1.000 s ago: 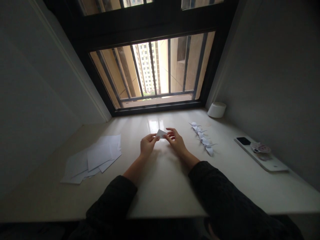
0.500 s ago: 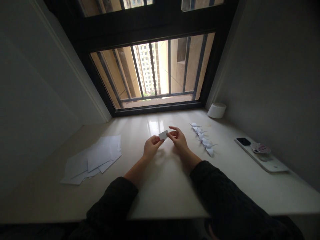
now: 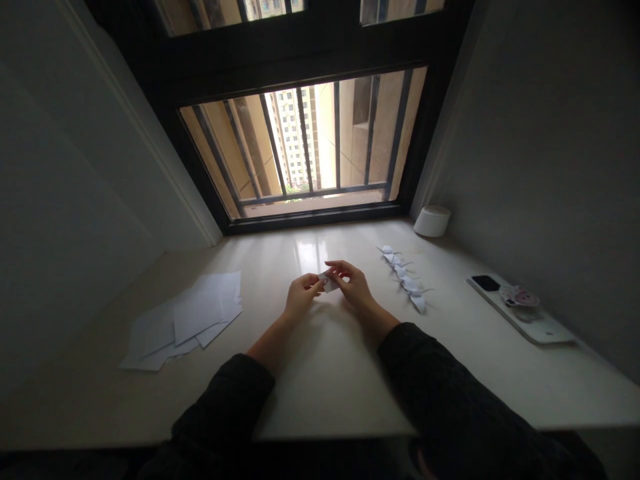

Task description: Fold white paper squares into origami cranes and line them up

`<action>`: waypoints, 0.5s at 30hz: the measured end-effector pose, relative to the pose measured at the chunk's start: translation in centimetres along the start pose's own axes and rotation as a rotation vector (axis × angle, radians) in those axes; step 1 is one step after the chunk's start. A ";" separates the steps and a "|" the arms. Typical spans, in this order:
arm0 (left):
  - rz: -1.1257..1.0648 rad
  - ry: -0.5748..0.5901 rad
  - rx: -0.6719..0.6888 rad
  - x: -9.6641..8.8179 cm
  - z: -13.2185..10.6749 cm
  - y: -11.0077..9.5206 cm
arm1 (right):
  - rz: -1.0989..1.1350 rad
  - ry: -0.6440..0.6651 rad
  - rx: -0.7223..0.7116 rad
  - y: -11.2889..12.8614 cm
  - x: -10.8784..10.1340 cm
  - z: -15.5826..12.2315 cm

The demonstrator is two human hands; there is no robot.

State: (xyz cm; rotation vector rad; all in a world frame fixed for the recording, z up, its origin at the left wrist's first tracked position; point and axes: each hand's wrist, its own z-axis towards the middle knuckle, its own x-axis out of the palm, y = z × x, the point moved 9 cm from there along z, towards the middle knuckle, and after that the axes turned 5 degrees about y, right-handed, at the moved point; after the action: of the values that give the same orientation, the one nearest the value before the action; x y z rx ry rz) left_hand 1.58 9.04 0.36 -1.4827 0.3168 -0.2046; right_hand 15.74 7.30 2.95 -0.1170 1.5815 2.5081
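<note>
Between my hands, just above the sill, is a small folded piece of white paper [image 3: 330, 285]. My left hand [image 3: 301, 293] pinches its left side between thumb and fingers. On the other side my right hand [image 3: 351, 281] is closed on the paper, its fingers across the upper edge and partly covering it. To the right of my hands, several small folded white paper cranes [image 3: 401, 272] stand in a slanting row. A loose pile of white paper sheets [image 3: 200, 310] lies to the left.
A white phone [image 3: 525, 313] with a round pink-and-white grip on its back lies on the right of the pale sill [image 3: 320, 393]. Near the window's right corner stands a white cylindrical object [image 3: 432, 221]. A dark-framed window [image 3: 310, 220] bounds the far side, with walls at both sides.
My right hand has moved slightly down and left, its fingers now drawn in over the paper. The paper has tilted and is more covered. My left hand has hardly moved.
</note>
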 end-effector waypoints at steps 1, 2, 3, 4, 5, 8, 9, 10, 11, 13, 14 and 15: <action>-0.028 -0.025 -0.002 -0.3 0.1 0.1 | 0.016 -0.003 -0.003 0.1 0.0 0.0; -0.059 -0.054 -0.005 -0.7 0.1 0.2 | 0.028 0.000 -0.009 0.3 0.0 0.0; -0.090 -0.085 -0.011 -1.1 0.2 0.3 | 0.033 0.011 -0.018 0.5 0.1 0.0; -0.122 -0.117 -0.020 -1.5 0.2 0.5 | 0.030 0.029 -0.031 0.7 0.3 0.0; -0.155 -0.145 -0.034 -1.8 0.2 0.8 | 0.020 0.051 -0.048 0.9 0.5 0.0; -0.245 -0.191 -0.088 -2.4 0.4 1.5 | -0.011 0.109 -0.095 1.4 0.9 -0.1; -0.261 -0.197 -0.097 -2.5 0.4 1.7 | -0.014 0.118 -0.105 1.4 1.0 -0.1; -0.268 -0.203 -0.099 -2.6 0.4 1.7 | -0.014 0.124 -0.108 1.4 1.0 -0.1; -0.265 -0.207 -0.092 -2.7 0.4 1.5 | -0.013 0.125 -0.108 1.3 1.0 -0.1; -0.237 -0.209 -0.056 -2.7 0.2 1.0 | -0.005 0.119 -0.096 1.0 0.9 0.0; -0.212 -0.202 -0.029 -2.6 0.2 0.5 | 0.001 0.113 -0.084 0.8 0.9 0.0; -0.181 -0.192 0.001 -2.5 0.1 0.0 | 0.010 0.105 -0.068 0.6 0.8 0.0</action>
State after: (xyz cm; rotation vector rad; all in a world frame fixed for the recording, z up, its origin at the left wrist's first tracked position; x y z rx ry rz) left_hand -0.77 9.93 0.55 -1.5176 0.0276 -0.2046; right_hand 14.87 7.16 3.33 -0.2543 1.5380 2.6034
